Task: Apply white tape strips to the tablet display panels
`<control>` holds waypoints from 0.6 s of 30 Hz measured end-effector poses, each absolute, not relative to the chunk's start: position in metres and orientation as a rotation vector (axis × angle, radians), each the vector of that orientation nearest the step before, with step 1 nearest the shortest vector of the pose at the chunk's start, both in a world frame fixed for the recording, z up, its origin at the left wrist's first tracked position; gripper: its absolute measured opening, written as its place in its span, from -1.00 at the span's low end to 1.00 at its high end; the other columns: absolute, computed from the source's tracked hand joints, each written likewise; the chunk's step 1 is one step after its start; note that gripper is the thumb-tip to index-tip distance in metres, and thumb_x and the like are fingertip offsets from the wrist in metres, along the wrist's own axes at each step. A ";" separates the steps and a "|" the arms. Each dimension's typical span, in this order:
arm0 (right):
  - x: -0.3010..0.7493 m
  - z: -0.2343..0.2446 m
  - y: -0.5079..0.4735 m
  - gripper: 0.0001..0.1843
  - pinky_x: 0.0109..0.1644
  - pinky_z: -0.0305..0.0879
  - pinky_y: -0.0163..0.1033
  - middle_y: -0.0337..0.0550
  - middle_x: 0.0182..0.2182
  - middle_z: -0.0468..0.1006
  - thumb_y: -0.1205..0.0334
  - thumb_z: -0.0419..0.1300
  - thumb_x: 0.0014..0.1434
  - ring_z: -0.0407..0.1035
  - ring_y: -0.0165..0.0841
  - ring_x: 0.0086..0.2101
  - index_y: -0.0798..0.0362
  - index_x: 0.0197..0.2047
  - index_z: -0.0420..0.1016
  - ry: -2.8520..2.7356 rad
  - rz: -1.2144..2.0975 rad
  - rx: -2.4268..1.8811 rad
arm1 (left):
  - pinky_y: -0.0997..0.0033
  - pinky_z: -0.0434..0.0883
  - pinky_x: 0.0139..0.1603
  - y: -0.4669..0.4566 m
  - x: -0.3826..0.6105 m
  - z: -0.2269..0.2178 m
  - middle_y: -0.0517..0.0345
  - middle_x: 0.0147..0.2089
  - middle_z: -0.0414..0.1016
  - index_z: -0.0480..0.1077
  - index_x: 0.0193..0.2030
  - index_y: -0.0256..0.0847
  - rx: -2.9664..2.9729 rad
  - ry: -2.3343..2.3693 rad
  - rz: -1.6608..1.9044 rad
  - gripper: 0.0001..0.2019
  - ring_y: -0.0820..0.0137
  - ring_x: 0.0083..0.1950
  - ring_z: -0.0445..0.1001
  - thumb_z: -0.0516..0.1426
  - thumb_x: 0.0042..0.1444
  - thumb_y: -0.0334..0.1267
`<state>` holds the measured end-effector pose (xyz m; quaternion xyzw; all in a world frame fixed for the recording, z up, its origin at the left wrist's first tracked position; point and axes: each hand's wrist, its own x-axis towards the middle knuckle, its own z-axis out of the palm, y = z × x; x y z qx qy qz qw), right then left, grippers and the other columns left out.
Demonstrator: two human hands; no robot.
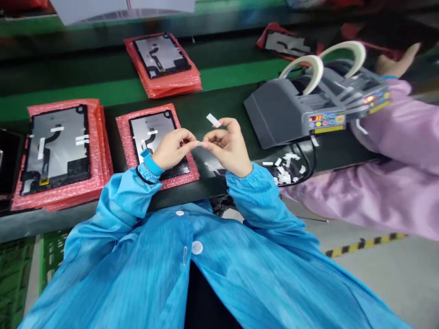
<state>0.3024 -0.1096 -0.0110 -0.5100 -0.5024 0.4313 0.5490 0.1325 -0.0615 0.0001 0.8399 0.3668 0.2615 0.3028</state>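
Both of my hands meet over the table beside a tablet screen panel (161, 125). My left hand (174, 148) pinches one end of a small white tape strip (200, 144). The strip's other end is between the thumb and finger of my right hand (228, 146). A second tape piece (213, 120) sticks up from a fingertip of that same hand. The panel lies metal side up on pink bubble wrap (125, 132), with several white tape strips on it. My left hand and wrist cover part of it.
To the left, another taped panel (68, 137) rests on stacked bubble wrap; a third panel (161, 55) lies farther back. Grey tape dispensers (281, 107) with tape rolls stand right, near scattered tape scraps (284, 171). A co-worker's pink sleeve (394, 119) reaches in beside them.
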 end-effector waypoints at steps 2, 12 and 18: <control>0.295 -0.014 -0.100 -0.32 -0.31 0.39 -0.26 -0.40 -0.45 0.44 -0.05 0.50 -0.24 0.38 -0.44 -0.46 -0.09 -0.17 0.19 -1.218 1.063 -1.202 | 0.42 0.38 -0.20 -0.060 0.123 -0.004 0.14 -0.34 0.52 0.43 -0.35 -0.23 2.187 1.051 0.698 -0.76 0.41 -0.29 0.43 0.09 0.24 -0.13; 0.277 -0.031 -0.074 -0.43 -0.28 0.35 -0.29 -0.39 -0.43 0.41 0.20 0.48 -0.14 0.42 -0.44 -0.39 -0.04 -0.19 0.19 -1.172 1.113 -1.241 | 0.44 0.36 -0.21 -0.051 0.103 -0.018 0.21 -0.39 0.48 0.38 -0.42 -0.23 2.007 1.239 0.774 -0.83 0.45 -0.33 0.40 0.15 0.19 -0.25; 0.272 -0.035 -0.061 -0.43 -0.29 0.34 -0.29 -0.44 -0.44 0.39 0.31 0.45 -0.14 0.37 -0.48 -0.46 -0.06 -0.23 0.12 -1.159 1.155 -1.263 | 0.42 0.35 -0.22 -0.045 0.105 -0.025 0.20 -0.42 0.47 0.36 -0.47 -0.23 1.988 1.350 0.774 -0.80 0.43 -0.33 0.39 0.19 0.15 -0.26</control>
